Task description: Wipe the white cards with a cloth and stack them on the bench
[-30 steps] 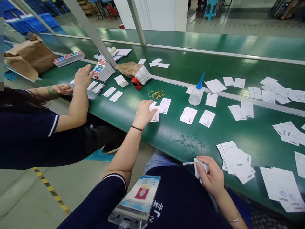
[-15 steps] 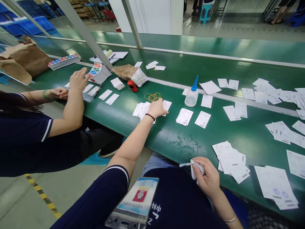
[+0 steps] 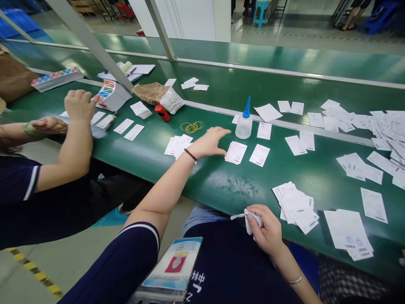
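My left hand (image 3: 210, 142) reaches over the green table with thumb and fingers apart. Its fingertips are at the left edge of a small stack of white printed slips (image 3: 236, 152). Partly under my left forearm lies another pile of slips (image 3: 178, 145). Near the table's front edge, my right hand (image 3: 268, 231) grips a bunched white cloth (image 3: 249, 224), from which a thin pale end sticks out to the left. Beyond the left hand are yellow rubber bands (image 3: 192, 127) and a clear squeeze bottle (image 3: 244, 126) with a blue nozzle. A single slip (image 3: 259, 155) lies right of the stack.
More slips (image 3: 295, 205) spread across the right side of the table (image 3: 240, 185). A red stamp (image 3: 162, 113) and a brown paper-wrapped bundle (image 3: 158, 96) sit at the back left. Farther left, a co-worker's arms (image 3: 74, 139) are over the table. Metal posts (image 3: 160, 29) rise behind.
My left hand has moved right, from over a slip beside the left pile to the stack's edge, and its fingers have spread. The right hand still holds the cloth. The view has shifted slightly.
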A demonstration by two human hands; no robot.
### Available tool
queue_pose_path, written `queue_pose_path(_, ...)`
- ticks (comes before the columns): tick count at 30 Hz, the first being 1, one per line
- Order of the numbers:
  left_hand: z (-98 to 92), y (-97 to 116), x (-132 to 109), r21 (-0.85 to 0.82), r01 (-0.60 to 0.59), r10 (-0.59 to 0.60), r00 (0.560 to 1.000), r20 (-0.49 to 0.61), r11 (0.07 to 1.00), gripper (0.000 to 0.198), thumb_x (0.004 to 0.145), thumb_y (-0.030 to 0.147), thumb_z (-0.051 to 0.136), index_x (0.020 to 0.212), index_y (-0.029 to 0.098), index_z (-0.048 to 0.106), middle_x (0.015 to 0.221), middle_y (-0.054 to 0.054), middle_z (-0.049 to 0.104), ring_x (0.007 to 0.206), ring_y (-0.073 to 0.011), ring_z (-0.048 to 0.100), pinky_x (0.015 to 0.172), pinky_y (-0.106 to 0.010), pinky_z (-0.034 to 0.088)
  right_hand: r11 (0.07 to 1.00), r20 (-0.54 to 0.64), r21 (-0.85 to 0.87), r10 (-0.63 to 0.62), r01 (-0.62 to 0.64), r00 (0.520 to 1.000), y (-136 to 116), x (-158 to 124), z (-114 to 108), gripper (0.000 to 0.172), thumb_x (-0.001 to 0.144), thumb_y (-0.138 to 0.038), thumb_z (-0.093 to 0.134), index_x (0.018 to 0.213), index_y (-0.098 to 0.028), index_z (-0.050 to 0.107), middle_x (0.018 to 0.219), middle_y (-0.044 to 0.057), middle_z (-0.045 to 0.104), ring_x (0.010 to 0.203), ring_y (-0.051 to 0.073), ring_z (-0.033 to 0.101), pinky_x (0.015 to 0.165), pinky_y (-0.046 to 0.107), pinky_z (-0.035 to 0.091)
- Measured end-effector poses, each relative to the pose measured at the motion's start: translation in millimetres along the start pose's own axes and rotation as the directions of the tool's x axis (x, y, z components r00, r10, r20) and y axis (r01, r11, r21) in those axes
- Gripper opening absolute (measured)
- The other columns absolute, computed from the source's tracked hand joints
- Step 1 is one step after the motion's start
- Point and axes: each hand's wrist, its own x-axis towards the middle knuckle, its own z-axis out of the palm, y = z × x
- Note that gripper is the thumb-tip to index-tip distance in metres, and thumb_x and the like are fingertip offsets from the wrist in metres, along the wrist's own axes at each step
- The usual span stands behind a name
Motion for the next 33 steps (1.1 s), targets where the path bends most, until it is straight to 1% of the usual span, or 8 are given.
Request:
queue_pose_path(3,8.3,15.9,10.1,-0.066,-0.235,0.243,0.952,0.184,0.970,0.104,0.053,0.034,0.085,0.146,0.025,0.037,0.150,-0.012,0.041,0.141,-0.0356,0.030,0.115,-0.047,0.024,1.000,0.018,-0.013,0.009,-0.008,1.000,0.5,-0.2,0.2,0.016,0.089,-0.012,0.056,0.103,-0.018,0.063,0.092,0.009,0.069,0.084,0.018,0.067,0.074,0.033,0.059)
queue_pose_path(8,18.2,16.1,22.9,-0.059,-0.157,0.167,0.953,0.252,0.986,0.120,0.048,0.033,0.086,0.151,0.025,0.025,0.148,-0.015,0.045,0.142,-0.0397,0.027,0.113,-0.053,0.022,0.999,-0.002,-0.035,0.028,-0.028,1.000,1.2,-1.7,0.2,0.015,0.090,-0.014,0.055,0.102,-0.018,0.063,0.091,0.009,0.070,0.083,0.019,0.068,0.073,0.034,0.059)
queue_pose_path(17,21.1,5.5,8.8,-0.351,-0.146,0.183,0.980,0.074,0.925,0.106,0.050,0.032,0.088,0.144,0.025,0.040,0.144,-0.012,0.051,0.138,-0.0373,0.036,0.115,-0.052,0.024,0.998,0.021,-0.051,0.032,-0.031,0.999,-0.5,0.9,1.0,0.017,0.089,-0.013,0.056,0.103,-0.019,0.063,0.090,0.008,0.070,0.082,0.019,0.069,0.073,0.033,0.059)
queue_pose_path(20,20.3,8.4,-0.1,-0.616,-0.156,0.192,0.981,-0.008,0.772,0.100,0.053,0.047,0.087,0.142,0.027,0.043,0.147,-0.011,0.047,0.138,-0.0347,0.039,0.113,-0.049,0.033,0.998,0.026,-0.053,0.031,-0.030,0.999,-2.3,3.3,1.1,0.017,0.089,-0.012,0.056,0.103,-0.019,0.062,0.089,0.008,0.070,0.082,0.019,0.068,0.072,0.032,0.059)
queue_pose_path(23,21.1,15.1,-9.7,-0.886,-0.139,0.174,0.982,-0.068,0.443,0.099,0.062,0.076,0.069,0.143,0.027,0.040,0.145,-0.013,0.048,0.136,-0.0340,0.044,0.109,-0.049,0.040,0.998,0.032,-0.053,0.033,-0.031,0.999,-3.1,3.8,2.1,0.016,0.090,-0.012,0.055,0.103,-0.019,0.062,0.089,0.008,0.069,0.081,0.019,0.068,0.071,0.032,0.059)
queue_pose_path(25,23.5,19.9,-13.8,-0.952,-0.093,0.137,0.989,-0.055,0.291,0.109,0.058,0.092,0.051,0.143,0.025,0.039,0.148,-0.015,0.044,0.136,-0.0362,0.043,0.109,-0.051,0.040,0.998,0.036,-0.059,0.036,-0.034,0.999,-2.4,2.6,3.5,0.016,0.090,-0.013,0.055,0.103,-0.019,0.062,0.090,0.009,0.069,0.081,0.019,0.068,0.071,0.032,0.059)
queue_pose_path(29,29.2,26.4,-13.7,-0.969,-0.018,0.089,0.996,0.004,0.247,0.130,0.042,0.104,0.035,0.145,0.024,0.036,0.155,-0.015,0.034,0.141,-0.0401,0.034,0.112,-0.051,0.036,0.997,0.039,-0.071,0.039,-0.036,0.999,1.2,-0.5,6.3,0.017,0.090,-0.014,0.055,0.104,-0.020,0.062,0.092,0.008,0.069,0.083,0.020,0.068,0.071,0.032,0.060)
queue_pose_path(33,22.8,27.3,-16.7,-0.957,-0.026,0.088,0.996,0.000,0.289,0.132,0.043,0.105,0.029,0.148,0.024,0.029,0.155,-0.014,0.035,0.140,-0.0399,0.036,0.111,-0.051,0.038,0.997,0.035,-0.074,0.040,-0.038,0.999,1.2,0.5,6.2,0.015,0.090,-0.014,0.056,0.103,-0.021,0.061,0.091,0.008,0.069,0.082,0.020,0.069,0.070,0.032,0.060)
